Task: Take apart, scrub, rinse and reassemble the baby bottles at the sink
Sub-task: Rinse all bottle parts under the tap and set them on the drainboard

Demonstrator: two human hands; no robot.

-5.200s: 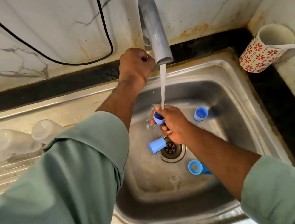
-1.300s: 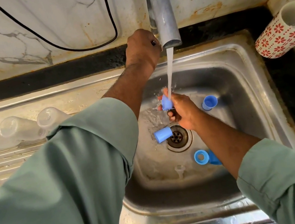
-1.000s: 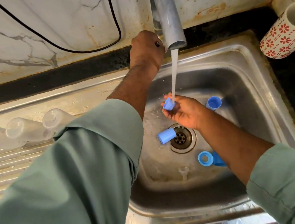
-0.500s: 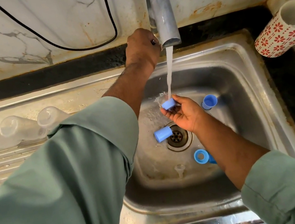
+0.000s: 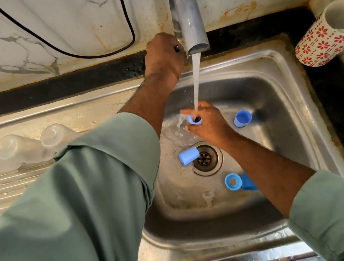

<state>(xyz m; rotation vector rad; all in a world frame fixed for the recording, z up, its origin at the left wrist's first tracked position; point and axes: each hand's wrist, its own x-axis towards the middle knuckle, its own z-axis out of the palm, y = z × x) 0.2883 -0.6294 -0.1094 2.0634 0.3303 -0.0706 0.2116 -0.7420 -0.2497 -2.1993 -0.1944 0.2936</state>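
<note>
My right hand (image 5: 209, 125) holds a small blue bottle part (image 5: 194, 120) under the running water from the tap (image 5: 187, 10), its opening turned up into the stream. My left hand (image 5: 164, 57) grips the tap handle behind the spout. In the steel sink (image 5: 275, 93) lie a blue cap (image 5: 189, 156) beside the drain (image 5: 206, 158), another blue cap (image 5: 242, 118) at the right, a blue screw ring (image 5: 233, 181) with a second blue piece (image 5: 248, 182) behind it, and a clear teat (image 5: 208, 197). Three clear bottles (image 5: 20, 148) lie on the drainboard at the left.
A red-and-white patterned mug (image 5: 331, 37) lies tipped on the black counter at the back right. A black cable (image 5: 74, 53) hangs on the marble wall. My green sleeves fill the lower left and lower right of the view.
My right hand has turned over, from palm up to back of hand up, so the blue part's opening now faces the stream. My left hand stays on the tap handle.
</note>
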